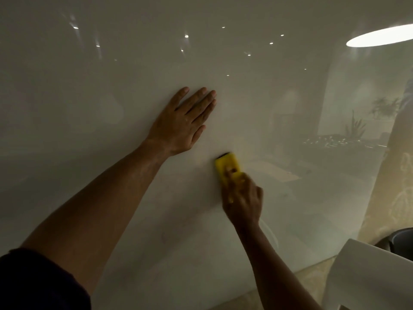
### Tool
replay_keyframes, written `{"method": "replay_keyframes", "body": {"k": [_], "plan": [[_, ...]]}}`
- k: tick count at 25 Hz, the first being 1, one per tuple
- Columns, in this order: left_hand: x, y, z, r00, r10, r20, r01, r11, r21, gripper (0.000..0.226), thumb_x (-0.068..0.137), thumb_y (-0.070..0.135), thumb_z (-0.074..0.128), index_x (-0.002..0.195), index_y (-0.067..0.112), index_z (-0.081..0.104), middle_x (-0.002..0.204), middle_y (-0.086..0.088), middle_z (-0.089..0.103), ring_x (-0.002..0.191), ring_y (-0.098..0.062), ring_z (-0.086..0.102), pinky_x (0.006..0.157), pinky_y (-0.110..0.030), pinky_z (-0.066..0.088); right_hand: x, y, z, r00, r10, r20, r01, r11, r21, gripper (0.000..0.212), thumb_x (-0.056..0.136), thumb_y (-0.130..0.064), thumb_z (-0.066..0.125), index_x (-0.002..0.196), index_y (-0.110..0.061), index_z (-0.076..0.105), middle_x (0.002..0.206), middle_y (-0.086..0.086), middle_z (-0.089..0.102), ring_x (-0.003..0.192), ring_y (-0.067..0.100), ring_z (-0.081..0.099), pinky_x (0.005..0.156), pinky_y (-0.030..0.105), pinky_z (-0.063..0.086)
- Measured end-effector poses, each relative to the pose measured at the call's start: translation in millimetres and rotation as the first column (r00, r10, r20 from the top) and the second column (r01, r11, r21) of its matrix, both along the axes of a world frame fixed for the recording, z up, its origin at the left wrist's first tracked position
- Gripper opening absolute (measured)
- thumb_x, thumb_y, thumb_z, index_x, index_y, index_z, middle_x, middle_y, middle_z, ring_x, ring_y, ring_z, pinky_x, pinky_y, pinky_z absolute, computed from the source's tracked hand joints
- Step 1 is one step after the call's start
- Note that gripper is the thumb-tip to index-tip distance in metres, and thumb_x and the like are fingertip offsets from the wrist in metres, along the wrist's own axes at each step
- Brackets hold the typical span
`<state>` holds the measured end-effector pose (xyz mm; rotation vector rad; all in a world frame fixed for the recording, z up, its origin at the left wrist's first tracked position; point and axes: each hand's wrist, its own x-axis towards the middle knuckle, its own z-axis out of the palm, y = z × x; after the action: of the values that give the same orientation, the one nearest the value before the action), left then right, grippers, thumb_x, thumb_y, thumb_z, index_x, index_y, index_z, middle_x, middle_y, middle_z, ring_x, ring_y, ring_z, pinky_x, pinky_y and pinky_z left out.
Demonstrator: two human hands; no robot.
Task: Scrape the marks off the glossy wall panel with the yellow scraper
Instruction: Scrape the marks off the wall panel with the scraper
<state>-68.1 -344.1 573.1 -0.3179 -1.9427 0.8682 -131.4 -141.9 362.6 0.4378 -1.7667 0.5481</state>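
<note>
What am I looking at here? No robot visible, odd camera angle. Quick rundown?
There is no robot: a person is working with bare hands, and the single picture comes from a wide-angle camera worn on their head, looking forward and down along the arms. That is why both forearms reach in from the bottom edge.

The big pale surface is a glossy wall panel; the bright dots and the oval at upper right are lights reflected in it, and plants are reflected at right. The left hand lies flat against the panel, fingers spread. The right hand grips a yellow scraper, its dark front edge pointing up at the panel. Any marks are too faint to make out. At lower right are a white object and a dark container, cut off by the frame.
</note>
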Motion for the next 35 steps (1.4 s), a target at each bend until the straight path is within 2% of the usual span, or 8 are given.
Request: {"method": "replay_keyframes", "body": {"k": [3,7,10,14,18,26,30,35], "plan": [[1,-2,1,1.000,-0.007,-0.002,0.007,1.000,-0.007,0.063,0.115,0.039,0.016,0.170,0.011,0.000,0.178,-0.008,-0.004,0.164,-0.027,0.000,0.133,-0.053,0.006,11,-21,12,0.981,0.042,0.189,0.033,0.926,-0.376,0.057,0.098,-0.025,0.071,0.150,-0.015,0.052,0.117,0.029,0.063,0.095,0.043,0.064,0.075,0.046,0.050],[1,-10,9,0.998,-0.066,0.011,0.066,0.997,-0.039,0.063,0.115,0.039,0.023,0.170,0.012,0.009,0.178,-0.006,0.003,0.164,-0.025,0.007,0.133,-0.050,0.011,10,-33,11,0.953,0.085,-0.291,0.016,0.945,0.327,0.059,0.096,-0.021,0.069,0.152,-0.025,0.052,0.120,0.024,0.067,0.088,0.037,0.063,0.077,0.044,0.044],[0,-13,9,0.996,-0.092,0.001,0.092,0.995,-0.037,0.062,0.114,0.037,0.027,0.170,0.012,0.015,0.177,-0.006,0.010,0.164,-0.024,0.013,0.133,-0.049,0.014,21,-56,23,0.989,0.147,-0.025,-0.149,0.972,-0.181,0.056,0.099,-0.024,0.065,0.152,-0.019,0.049,0.115,0.026,0.063,0.095,0.038,0.058,0.074,0.044,0.044],[0,-10,9,0.996,-0.085,0.000,0.085,0.996,-0.042,0.062,0.114,0.037,0.026,0.170,0.013,0.015,0.177,-0.006,0.010,0.164,-0.024,0.013,0.133,-0.049,0.014,26,-70,-2,0.896,0.289,-0.337,-0.071,0.843,0.534,0.058,0.102,-0.022,0.065,0.157,-0.025,0.046,0.120,0.022,0.060,0.092,0.037,0.060,0.080,0.046,0.044],[1,-13,9,0.998,-0.062,0.014,0.063,0.997,-0.039,0.062,0.114,0.038,0.023,0.170,0.012,0.011,0.178,-0.006,0.006,0.164,-0.024,0.009,0.134,-0.048,0.010,33,-79,2,0.975,0.200,-0.094,-0.202,0.979,-0.007,0.055,0.102,-0.026,0.063,0.155,-0.025,0.049,0.122,0.024,0.061,0.092,0.036,0.058,0.077,0.044,0.042],[27,-49,18,0.994,-0.104,0.033,0.106,0.992,-0.067,0.058,0.114,0.032,0.030,0.169,0.017,0.023,0.176,-0.001,0.019,0.162,-0.019,0.021,0.132,-0.042,0.020,23,-59,34,0.991,0.100,-0.084,-0.112,0.982,-0.153,0.056,0.101,-0.029,0.062,0.155,-0.026,0.047,0.113,0.025,0.060,0.089,0.037,0.053,0.072,0.042,0.038],[40,-70,14,0.995,-0.100,0.018,0.101,0.993,-0.055,0.058,0.113,0.032,0.030,0.169,0.016,0.023,0.176,-0.002,0.020,0.162,-0.020,0.021,0.132,-0.042,0.022,31,-71,28,0.907,0.285,-0.310,-0.146,0.903,0.403,0.051,0.104,-0.022,0.058,0.155,-0.027,0.049,0.107,0.021,0.064,0.081,0.035,0.055,0.070,0.043,0.040],[54,-94,11,0.994,-0.100,-0.039,0.098,0.994,-0.039,0.059,0.113,0.034,0.031,0.168,0.017,0.025,0.175,-0.002,0.021,0.161,-0.020,0.023,0.131,-0.042,0.023,30,-77,42,0.978,0.170,-0.122,-0.179,0.981,-0.071,0.053,0.100,-0.024,0.063,0.151,-0.027,0.050,0.108,0.022,0.059,0.086,0.038,0.054,0.071,0.043,0.037]]}}
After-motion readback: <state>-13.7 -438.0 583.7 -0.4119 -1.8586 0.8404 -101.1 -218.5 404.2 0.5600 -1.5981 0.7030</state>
